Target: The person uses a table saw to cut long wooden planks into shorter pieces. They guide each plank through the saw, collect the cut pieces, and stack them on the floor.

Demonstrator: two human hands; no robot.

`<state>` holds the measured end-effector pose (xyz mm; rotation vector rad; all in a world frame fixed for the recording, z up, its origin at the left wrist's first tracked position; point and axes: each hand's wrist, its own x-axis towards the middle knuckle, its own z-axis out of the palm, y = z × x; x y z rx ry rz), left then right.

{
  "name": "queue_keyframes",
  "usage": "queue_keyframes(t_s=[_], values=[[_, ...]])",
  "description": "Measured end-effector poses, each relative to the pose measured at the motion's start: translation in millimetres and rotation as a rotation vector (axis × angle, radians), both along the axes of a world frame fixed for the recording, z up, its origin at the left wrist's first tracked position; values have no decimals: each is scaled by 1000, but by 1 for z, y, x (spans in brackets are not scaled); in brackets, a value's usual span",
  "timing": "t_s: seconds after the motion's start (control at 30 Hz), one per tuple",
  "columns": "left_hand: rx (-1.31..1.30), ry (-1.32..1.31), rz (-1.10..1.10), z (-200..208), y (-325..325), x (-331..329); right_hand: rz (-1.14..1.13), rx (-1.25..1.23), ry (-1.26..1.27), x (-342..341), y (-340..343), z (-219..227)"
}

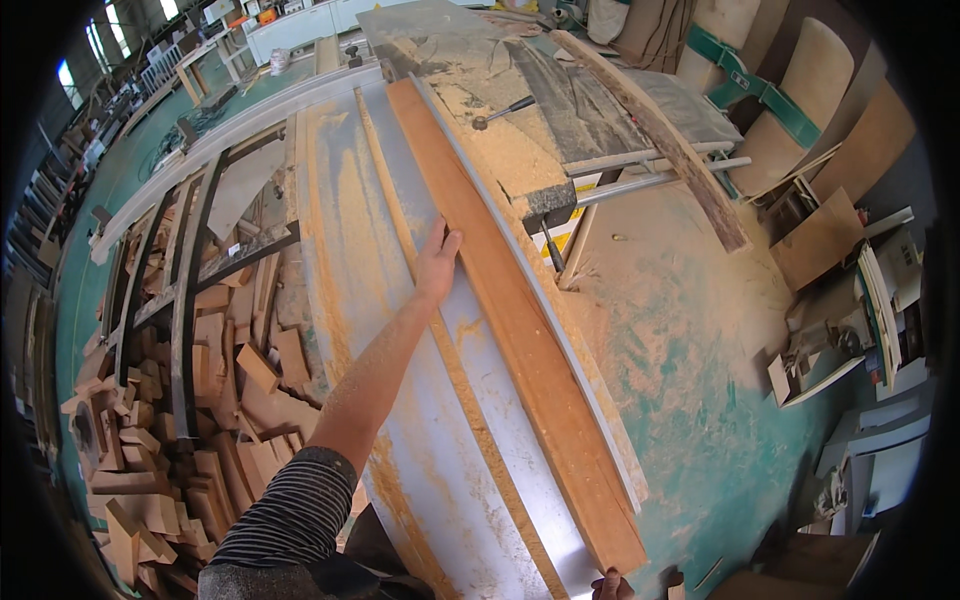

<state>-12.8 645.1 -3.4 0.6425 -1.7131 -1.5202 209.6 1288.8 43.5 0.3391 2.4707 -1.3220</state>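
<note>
A long reddish-brown wooden board (520, 340) lies lengthwise on the metal sliding table (350, 250) of a panel saw, alongside a narrow metal fence or rail (560, 370) on its right. My left hand (438, 262) reaches across the table and touches the board's left edge, about midway to its far end. Its fingers point forward, with thumb and fingertips apart against the wood. Low in the picture, my right hand (612, 585) is at the board's near end, fingers bent against it. Most of that hand is cut off by the lower edge.
Sawdust covers the saw's fixed table (510, 150), which has a black-handled lever (505, 112). A rough-edged plank (660, 140) lies across its right side. Wood offcuts (200, 400) pile up under a black metal frame (190, 270) at left. Panels and scraps (830, 240) lean at right.
</note>
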Motion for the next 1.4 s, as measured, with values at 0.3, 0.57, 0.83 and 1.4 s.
queue_keyframes(t_s=[0.3,0.57,0.83,1.4], values=[[-85,-70,8,21,-17,-5,2,25,9,-13,-36,21],[-91,-163,68,23,-41,-12,101,127,117,-18,-51,13],[-168,-166,157,20,-63,-23,-18,160,10,-31,-77,15],[-113,-174,103,14,-128,-42,-92,199,34,-55,-138,11]])
